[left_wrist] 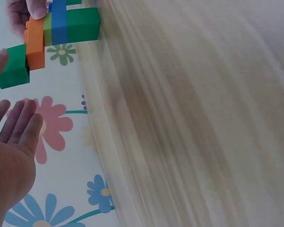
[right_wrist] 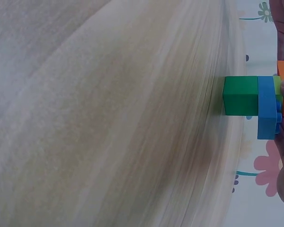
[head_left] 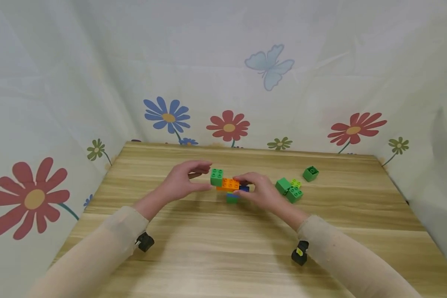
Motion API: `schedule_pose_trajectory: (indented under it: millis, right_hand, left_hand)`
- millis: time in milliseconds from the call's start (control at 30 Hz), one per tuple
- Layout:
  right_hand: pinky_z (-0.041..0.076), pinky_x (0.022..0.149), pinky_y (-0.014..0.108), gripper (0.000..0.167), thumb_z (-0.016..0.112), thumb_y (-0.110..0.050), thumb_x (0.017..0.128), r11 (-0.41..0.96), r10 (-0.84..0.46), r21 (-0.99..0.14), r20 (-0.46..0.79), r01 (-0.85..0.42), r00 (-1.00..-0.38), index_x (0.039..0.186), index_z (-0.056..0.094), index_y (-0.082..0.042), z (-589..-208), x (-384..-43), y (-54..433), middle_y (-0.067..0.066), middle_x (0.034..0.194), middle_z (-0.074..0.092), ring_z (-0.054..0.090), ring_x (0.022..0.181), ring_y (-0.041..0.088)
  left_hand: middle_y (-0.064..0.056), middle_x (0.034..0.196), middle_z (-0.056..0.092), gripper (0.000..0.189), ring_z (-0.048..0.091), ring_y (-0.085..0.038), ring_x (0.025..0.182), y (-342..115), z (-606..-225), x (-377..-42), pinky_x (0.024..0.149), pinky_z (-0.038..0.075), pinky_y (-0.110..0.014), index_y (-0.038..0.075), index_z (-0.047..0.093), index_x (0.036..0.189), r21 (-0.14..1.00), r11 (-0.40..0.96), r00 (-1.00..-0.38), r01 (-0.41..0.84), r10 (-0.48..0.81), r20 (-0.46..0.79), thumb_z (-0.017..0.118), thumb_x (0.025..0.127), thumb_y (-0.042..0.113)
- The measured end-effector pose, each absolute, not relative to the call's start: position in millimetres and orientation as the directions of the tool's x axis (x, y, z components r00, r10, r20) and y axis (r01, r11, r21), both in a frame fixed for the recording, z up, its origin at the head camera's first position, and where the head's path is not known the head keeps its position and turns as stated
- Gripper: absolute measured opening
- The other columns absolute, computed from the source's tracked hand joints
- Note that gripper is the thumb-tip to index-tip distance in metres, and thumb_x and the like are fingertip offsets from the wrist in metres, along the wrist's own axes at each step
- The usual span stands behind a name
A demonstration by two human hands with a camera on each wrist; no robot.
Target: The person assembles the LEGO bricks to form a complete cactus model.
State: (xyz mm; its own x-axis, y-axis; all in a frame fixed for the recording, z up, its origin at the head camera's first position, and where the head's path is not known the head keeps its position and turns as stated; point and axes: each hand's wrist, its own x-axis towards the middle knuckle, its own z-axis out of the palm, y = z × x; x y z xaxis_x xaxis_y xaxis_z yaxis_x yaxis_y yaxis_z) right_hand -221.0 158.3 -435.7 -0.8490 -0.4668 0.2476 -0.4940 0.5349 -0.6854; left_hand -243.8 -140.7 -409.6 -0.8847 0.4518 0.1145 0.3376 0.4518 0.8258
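Observation:
A stack of toy building bricks is held up over the table between the two hands. My right hand (head_left: 262,190) pinches its orange brick (head_left: 230,184) near one end. On the other end of the orange brick sits a green brick (head_left: 217,178). Below the orange one, the left wrist view shows a thin light green brick (left_wrist: 48,29), a blue brick (left_wrist: 59,23) and another green brick (left_wrist: 84,24). My left hand (head_left: 182,180) is around the upper green brick's outer side, its fingers extended and its thumb tip right at the brick's edge.
Right of the right hand, loose green bricks (head_left: 294,193) lie close together with a small lime brick (head_left: 296,183). A single green brick (head_left: 311,174) lies farther back, its hollow side showing. The wooden table (head_left: 223,256) meets a flower-patterned curtain (head_left: 208,62) at the back.

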Motion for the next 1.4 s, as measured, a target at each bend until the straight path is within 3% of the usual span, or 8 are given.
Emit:
schedule_pose_trajectory:
  millis: [200, 633, 900, 1067, 1400]
  right_hand:
    - [0.061, 0.098, 0.043, 0.042, 0.085, -0.021, 0.094, 0.547, -0.447, -0.684, 0.247, -0.482, -0.859, 0.132, 0.074, -0.007, -437.1, -220.8, 158.0, 0.008, 0.125, 0.075, 0.072, 0.108, 0.022]
    - [0.062, 0.097, 0.046, 0.043, 0.087, -0.028, 0.091, 0.570, -0.403, -0.679, 0.259, -0.462, -0.878, 0.128, 0.076, -0.009, -441.8, -218.6, 155.4, 0.006, 0.121, 0.077, 0.072, 0.107, 0.022]
    - [0.062, 0.096, 0.046, 0.047, 0.090, -0.028, 0.089, 0.575, -0.392, -0.669, 0.279, -0.470, -0.877, 0.128, 0.076, -0.008, -442.0, -216.7, 153.1, 0.007, 0.120, 0.077, 0.073, 0.107, 0.023]
    - [0.060, 0.100, 0.047, 0.056, 0.088, -0.026, 0.091, 0.563, -0.421, -0.673, 0.265, -0.479, -0.868, 0.139, 0.069, -0.003, -444.6, -215.0, 157.1, 0.012, 0.128, 0.075, 0.073, 0.113, 0.029]
    - [0.058, 0.104, 0.049, 0.053, 0.080, -0.023, 0.098, 0.540, -0.398, -0.697, 0.283, -0.472, -0.873, 0.146, 0.064, -0.005, -436.4, -210.0, 174.7, 0.011, 0.132, 0.075, 0.073, 0.117, 0.033]
  left_hand:
    - [-0.013, 0.148, 0.063, 0.076, 0.063, -0.028, 0.134, -147.5, -419.1, -233.3, 0.113, 0.051, -0.045, 0.014, 0.062, 0.148, 0.856, 0.440, -0.918, 0.271, 0.387, 0.092, 0.094, 0.084, 0.038]
    - [-0.016, 0.145, 0.064, 0.083, 0.063, -0.030, 0.133, -131.6, -436.2, -198.8, 0.112, 0.051, -0.044, 0.008, 0.057, 0.152, 0.920, 0.387, -0.980, 0.064, 0.200, -0.016, 0.091, 0.085, 0.044]
    - [-0.014, 0.138, 0.070, 0.071, 0.067, -0.028, 0.127, -113.0, -447.3, -182.3, 0.109, 0.055, -0.043, 0.005, 0.064, 0.144, 0.938, 0.345, -0.991, 0.030, 0.133, -0.018, 0.092, 0.086, 0.035]
    - [-0.016, 0.131, 0.073, 0.062, 0.071, -0.030, 0.121, -102.0, -456.9, -174.1, 0.104, 0.058, -0.041, 0.002, 0.069, 0.137, 0.952, 0.305, -0.992, 0.020, 0.126, -0.020, 0.093, 0.086, 0.028]
    - [-0.013, 0.133, 0.072, 0.066, 0.070, -0.030, 0.122, -79.0, -461.8, -163.3, 0.104, 0.058, -0.041, 0.005, 0.068, 0.140, 0.951, 0.307, -0.991, 0.044, 0.136, 0.002, 0.093, 0.086, 0.034]
